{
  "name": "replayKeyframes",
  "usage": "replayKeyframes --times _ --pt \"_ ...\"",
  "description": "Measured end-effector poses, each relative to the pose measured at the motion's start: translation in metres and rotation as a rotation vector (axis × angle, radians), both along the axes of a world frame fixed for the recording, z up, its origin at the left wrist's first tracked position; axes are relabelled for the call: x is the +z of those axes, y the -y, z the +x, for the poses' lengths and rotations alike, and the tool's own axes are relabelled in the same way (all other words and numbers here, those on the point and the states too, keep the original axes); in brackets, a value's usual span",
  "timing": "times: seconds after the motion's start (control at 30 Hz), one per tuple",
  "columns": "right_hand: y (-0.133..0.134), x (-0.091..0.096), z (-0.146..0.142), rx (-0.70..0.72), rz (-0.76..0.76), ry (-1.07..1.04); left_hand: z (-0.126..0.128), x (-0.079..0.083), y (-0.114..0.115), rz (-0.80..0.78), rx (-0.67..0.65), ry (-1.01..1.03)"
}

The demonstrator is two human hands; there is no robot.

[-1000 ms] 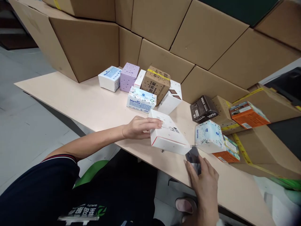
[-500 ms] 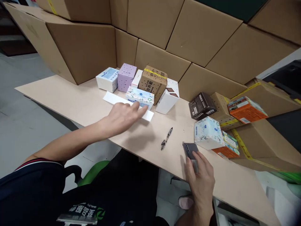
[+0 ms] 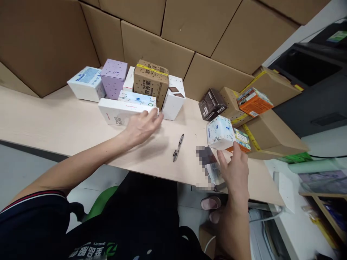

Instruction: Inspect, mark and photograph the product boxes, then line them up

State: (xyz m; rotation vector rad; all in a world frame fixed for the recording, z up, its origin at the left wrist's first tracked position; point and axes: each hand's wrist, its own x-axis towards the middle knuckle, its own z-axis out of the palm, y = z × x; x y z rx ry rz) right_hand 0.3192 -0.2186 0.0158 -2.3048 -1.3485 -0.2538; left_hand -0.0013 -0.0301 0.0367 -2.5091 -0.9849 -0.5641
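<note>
Two hands are at work on the tabletop [image 3: 67, 126]. The left hand [image 3: 142, 124] lies open with fingers spread, its fingertips against the right end of a long white box marked POWER BANK [image 3: 121, 112]; it grips nothing. That white box stands on its long side just ahead of the left hand, pressed close to a pale blue patterned box [image 3: 138, 98] behind it. The right hand [image 3: 234, 169] has its fingers loosely curled near a blurred dark object [image 3: 210, 166] lying on the tabletop at its left; whether the hand actually holds it cannot be told. Its fingertips reach up just beside a white floral box [image 3: 219, 131], which leans on a green and orange carton [image 3: 241, 139].

Between the two hands lies a dark pen [image 3: 178, 148], apart from both. Beyond the left hand stand a white and blue box [image 3: 85, 81], a lilac dotted box [image 3: 114, 77], a brown taped carton [image 3: 150, 81] and a white box with brown marks [image 3: 173, 99]. Beyond the right hand sit a black box [image 3: 213, 104] and an orange box [image 3: 255, 101] resting on brown cartons. Large cardboard boxes [image 3: 189, 21] wall in the far edge.
</note>
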Motion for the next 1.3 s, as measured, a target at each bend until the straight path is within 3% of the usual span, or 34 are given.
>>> replayKeyframes --times 0.13,0.23,0.5,0.63,0.77,0.9,1.0,1.2,1.3 --pt "-0.035 0.014 0.015 -0.071 -0.088 -0.010 0.010 -0.038 0.005 0.048 -0.338 0.056" --pt "-0.056 0.015 0.025 -0.125 -0.171 -0.038 0.014 -0.056 0.011 -0.002 -0.483 -0.008" --pt "-0.074 0.006 0.042 -0.156 -0.151 -0.115 0.044 -0.061 0.034 -0.275 -0.665 -0.006" --pt "-0.064 0.015 0.040 -0.119 0.066 -0.096 0.047 -0.067 0.029 -0.341 -0.576 -0.005" --pt "-0.046 0.026 0.019 0.131 0.282 -0.133 0.033 -0.063 0.014 -0.356 -0.409 -0.029" --pt "-0.030 0.024 -0.008 0.487 0.235 -0.437 0.016 -0.051 0.009 -0.315 -0.244 -0.009" --pt "-0.025 0.012 -0.017 0.638 0.110 -0.645 0.009 -0.043 0.011 -0.223 -0.125 0.140" --pt "-0.042 -0.005 -0.030 0.785 -0.039 -0.557 0.011 -0.031 0.010 -0.061 -0.280 0.634" --pt "-0.049 0.002 -0.046 0.758 0.133 -0.488 0.013 -0.028 0.010 -0.105 -0.294 0.766"
